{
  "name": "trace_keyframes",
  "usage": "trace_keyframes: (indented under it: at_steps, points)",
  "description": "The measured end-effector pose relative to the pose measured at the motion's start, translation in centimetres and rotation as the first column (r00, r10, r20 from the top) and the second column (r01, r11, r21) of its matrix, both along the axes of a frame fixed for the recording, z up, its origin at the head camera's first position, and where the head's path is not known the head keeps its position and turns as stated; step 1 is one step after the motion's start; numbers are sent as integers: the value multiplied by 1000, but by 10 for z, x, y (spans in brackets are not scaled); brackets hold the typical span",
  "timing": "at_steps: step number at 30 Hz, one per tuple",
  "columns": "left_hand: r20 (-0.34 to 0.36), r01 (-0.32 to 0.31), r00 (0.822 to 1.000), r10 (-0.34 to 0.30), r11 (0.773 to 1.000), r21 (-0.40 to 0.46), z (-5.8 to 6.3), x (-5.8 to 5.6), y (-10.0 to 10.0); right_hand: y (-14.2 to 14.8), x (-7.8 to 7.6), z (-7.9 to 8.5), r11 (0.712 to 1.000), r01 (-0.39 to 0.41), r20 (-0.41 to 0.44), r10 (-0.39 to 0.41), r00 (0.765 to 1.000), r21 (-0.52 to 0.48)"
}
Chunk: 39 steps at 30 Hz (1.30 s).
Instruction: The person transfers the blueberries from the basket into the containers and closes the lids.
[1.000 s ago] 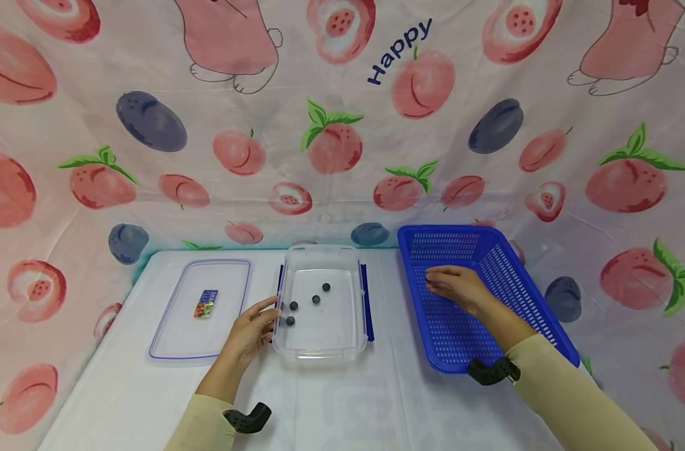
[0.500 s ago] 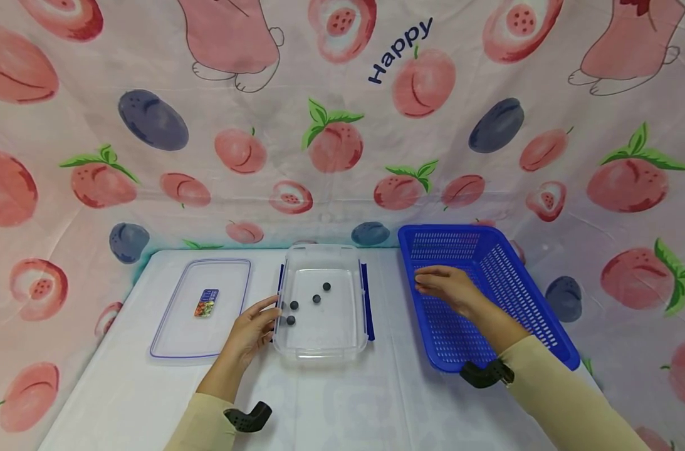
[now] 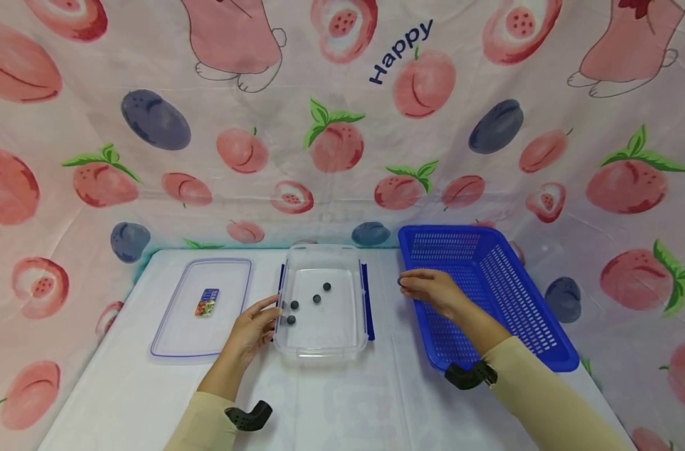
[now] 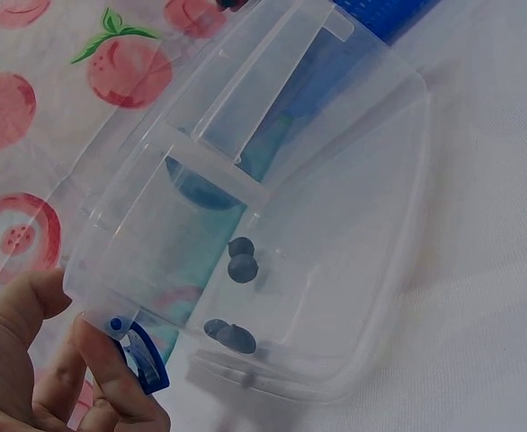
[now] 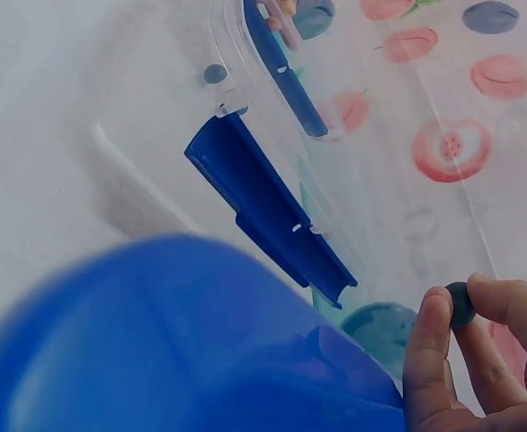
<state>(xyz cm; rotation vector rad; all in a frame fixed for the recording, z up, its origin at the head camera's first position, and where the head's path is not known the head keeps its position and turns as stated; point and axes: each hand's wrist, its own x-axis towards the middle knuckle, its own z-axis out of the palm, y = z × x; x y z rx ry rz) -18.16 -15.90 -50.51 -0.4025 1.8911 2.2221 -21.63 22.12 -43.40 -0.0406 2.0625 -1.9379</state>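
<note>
My right hand (image 3: 438,293) hovers above the left rim of the blue basket (image 3: 522,288). Between thumb and fingers it pinches a small dark blueberry (image 5: 461,304), seen clearly in the right wrist view. A clear plastic container (image 3: 339,326) stands without its lid in the middle of the table, its blue side clasps (image 5: 263,202) hanging open. Several blueberries (image 3: 316,299) lie apart on its floor, toward the left and back. My left hand (image 3: 247,332) holds the container's left side, its fingers at the rim and by a blue clasp (image 4: 144,355).
Left of the container, the clear lid (image 3: 175,335) with a blue seal lies flat, bearing a small coloured label (image 3: 207,302). A white cloth (image 3: 342,407) covers the table. Behind it hangs a fruit-print curtain (image 3: 331,207).
My right hand has moved left from over the basket's inside to its left rim, bringing the blueberry into sight. The left hand and the container stay in place.
</note>
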Motion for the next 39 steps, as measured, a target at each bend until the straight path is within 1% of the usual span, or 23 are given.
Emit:
trace_keyframes:
  at_steps: [6, 9, 16, 25, 33, 39]
  points:
    - [55, -12, 998, 12, 1000, -4, 0, -4, 1, -6, -1, -2, 1000, 11, 3, -11, 1000, 23]
    - [64, -12, 998, 12, 1000, -2, 0, -5, 1, -10, -2, -2, 999, 15, 11, -16, 1000, 35]
    - [68, -13, 998, 14, 1000, -5, 1, -4, 0, -18, -4, -3, 1000, -1, 17, 0, 1000, 28]
    - [64, -6, 998, 7, 1000, -18, 1, -4, 1, -29, -5, -3, 1000, -20, 29, 20, 999, -7]
    - [68, -17, 998, 18, 1000, -16, 1, -5, 1, -44, -7, -3, 1000, -22, 26, 22, 999, 5]
    - [64, -15, 998, 16, 1000, -16, 3, -4, 1, -56, -10, -4, 1000, -21, 41, 21, 999, 4]
